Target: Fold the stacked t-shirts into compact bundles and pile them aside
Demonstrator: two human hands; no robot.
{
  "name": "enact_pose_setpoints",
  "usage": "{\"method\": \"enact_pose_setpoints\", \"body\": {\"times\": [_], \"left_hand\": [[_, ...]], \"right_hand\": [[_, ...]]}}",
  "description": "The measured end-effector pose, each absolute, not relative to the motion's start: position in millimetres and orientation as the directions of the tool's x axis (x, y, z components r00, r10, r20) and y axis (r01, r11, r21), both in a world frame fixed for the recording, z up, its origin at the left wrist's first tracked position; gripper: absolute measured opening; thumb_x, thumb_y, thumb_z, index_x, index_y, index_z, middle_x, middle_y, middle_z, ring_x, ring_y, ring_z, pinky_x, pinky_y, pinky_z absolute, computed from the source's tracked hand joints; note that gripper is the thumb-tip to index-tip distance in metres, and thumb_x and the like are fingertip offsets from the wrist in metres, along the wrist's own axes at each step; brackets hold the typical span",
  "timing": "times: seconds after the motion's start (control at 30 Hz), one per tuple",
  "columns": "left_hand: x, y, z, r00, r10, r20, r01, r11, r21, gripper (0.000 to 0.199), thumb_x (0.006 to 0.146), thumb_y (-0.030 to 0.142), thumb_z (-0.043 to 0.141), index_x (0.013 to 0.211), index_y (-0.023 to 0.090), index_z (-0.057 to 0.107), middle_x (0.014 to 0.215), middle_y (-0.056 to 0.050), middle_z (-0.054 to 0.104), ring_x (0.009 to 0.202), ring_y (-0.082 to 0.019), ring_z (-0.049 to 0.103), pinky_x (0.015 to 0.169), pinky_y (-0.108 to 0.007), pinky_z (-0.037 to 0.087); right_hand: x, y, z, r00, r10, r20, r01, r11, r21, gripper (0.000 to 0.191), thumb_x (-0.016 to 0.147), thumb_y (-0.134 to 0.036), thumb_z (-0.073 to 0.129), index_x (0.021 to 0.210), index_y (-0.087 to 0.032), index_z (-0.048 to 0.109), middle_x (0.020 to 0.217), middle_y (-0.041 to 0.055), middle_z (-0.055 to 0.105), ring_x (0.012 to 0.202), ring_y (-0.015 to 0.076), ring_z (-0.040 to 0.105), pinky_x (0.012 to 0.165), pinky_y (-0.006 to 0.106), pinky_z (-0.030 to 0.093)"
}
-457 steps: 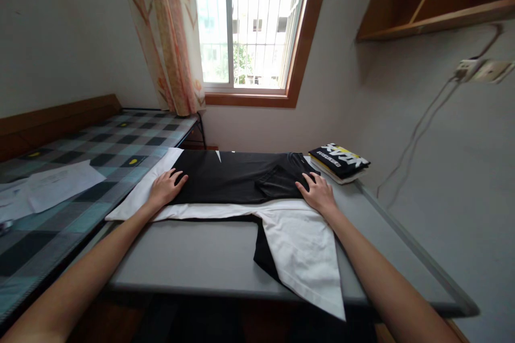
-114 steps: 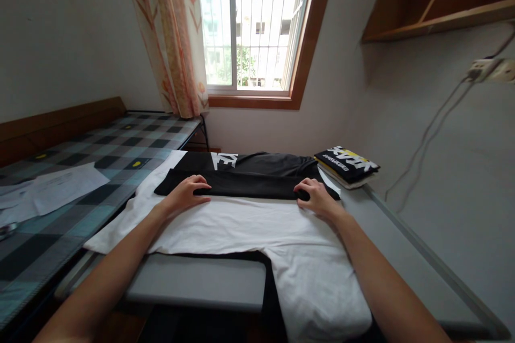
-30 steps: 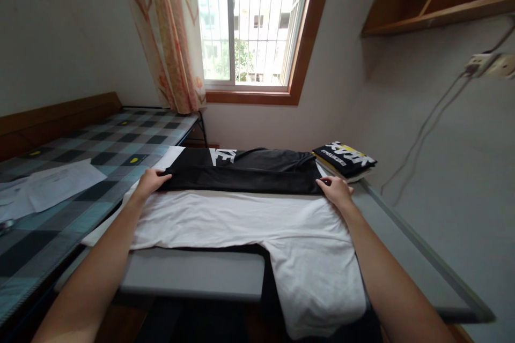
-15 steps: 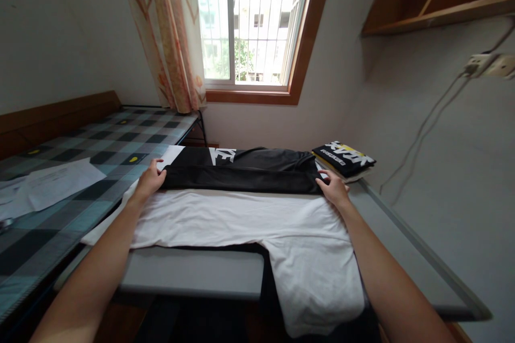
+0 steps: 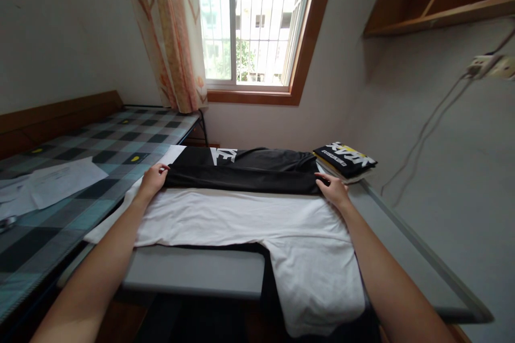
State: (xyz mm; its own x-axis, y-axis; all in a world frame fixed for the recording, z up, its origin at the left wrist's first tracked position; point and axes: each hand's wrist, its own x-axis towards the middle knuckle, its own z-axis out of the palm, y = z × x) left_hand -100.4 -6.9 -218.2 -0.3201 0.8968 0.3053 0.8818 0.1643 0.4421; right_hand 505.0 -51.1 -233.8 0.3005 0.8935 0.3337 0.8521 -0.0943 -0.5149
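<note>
A black T-shirt (image 5: 245,179) with white lettering lies across the table, its near side folded over into a long flat strip. Under it and toward me spreads a white T-shirt (image 5: 233,217), whose sleeve (image 5: 319,284) hangs over the front edge; some black cloth shows beneath its hem. My left hand (image 5: 154,179) pinches the strip's left end, thumb and forefinger closed on the cloth. At the opposite end, my right hand (image 5: 333,188) grips the black fabric's edge between thumb and fingers. Whether the black and white cloths are joined, I cannot tell.
A folded black shirt with white and yellow print (image 5: 345,159) sits at the table's back right. The grey table (image 5: 197,273) adjoins the right wall. Left is a checked bed (image 5: 96,139) with papers (image 5: 66,182). Behind are a curtain (image 5: 171,32) and barred window; a shelf hangs upper right.
The left fingers have drawn closer together on the strip's end. The right hand is almost still, and the cloth lies nearly the same. The view has shifted slightly.
</note>
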Motion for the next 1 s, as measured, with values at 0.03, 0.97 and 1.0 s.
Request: {"method": "enact_pose_setpoints", "body": {"times": [0.03, 0.97, 1.0], "left_hand": [[-101, -7, -219, -0.322, 0.895, 0.31, 0.883, 0.166, 0.439, 0.024, 0.08, 0.028, 0.052, 0.093, 0.02, 0.071, 0.087, -0.008, 0.074, 0.084, -0.025, 0.069, 0.072, -0.028, 0.049], [-61, -7, -236, 0.199, 0.922, 0.333, 0.95, -0.265, 0.167, 0.049, 0.091, 0.046, 0.043, 0.126, 0.018, 0.063, 0.134, -0.01, 0.06, 0.12, -0.025, 0.057, 0.103, -0.038, 0.043], [-60, -7, -238, 0.201, 0.927, 0.317, 0.956, -0.257, 0.145, 0.052, 0.091, 0.048, 0.044, 0.13, 0.019, 0.06, 0.138, -0.011, 0.057, 0.124, -0.026, 0.055, 0.105, -0.039, 0.041]], "right_hand": [[505, -51, -234, 0.305, 0.895, 0.326, 0.85, -0.102, -0.516, 0.038, 0.077, -0.038, 0.056, 0.107, -0.026, 0.075, 0.103, 0.0093, 0.075, 0.1, 0.0321, 0.065, 0.096, 0.054, 0.04], [524, -22, -217, 0.247, 0.964, 0.093, 0.599, -0.077, -0.797, 0.032, 0.075, -0.028, 0.067, 0.101, -0.012, 0.075, 0.09, 0.0126, 0.076, 0.087, 0.0238, 0.07, 0.078, 0.032, 0.054], [523, -18, -213, 0.248, 0.968, 0.049, 0.576, -0.107, -0.81, 0.028, 0.074, -0.026, 0.069, 0.097, -0.012, 0.076, 0.089, 0.0121, 0.076, 0.086, 0.0231, 0.07, 0.078, 0.031, 0.054]]}}
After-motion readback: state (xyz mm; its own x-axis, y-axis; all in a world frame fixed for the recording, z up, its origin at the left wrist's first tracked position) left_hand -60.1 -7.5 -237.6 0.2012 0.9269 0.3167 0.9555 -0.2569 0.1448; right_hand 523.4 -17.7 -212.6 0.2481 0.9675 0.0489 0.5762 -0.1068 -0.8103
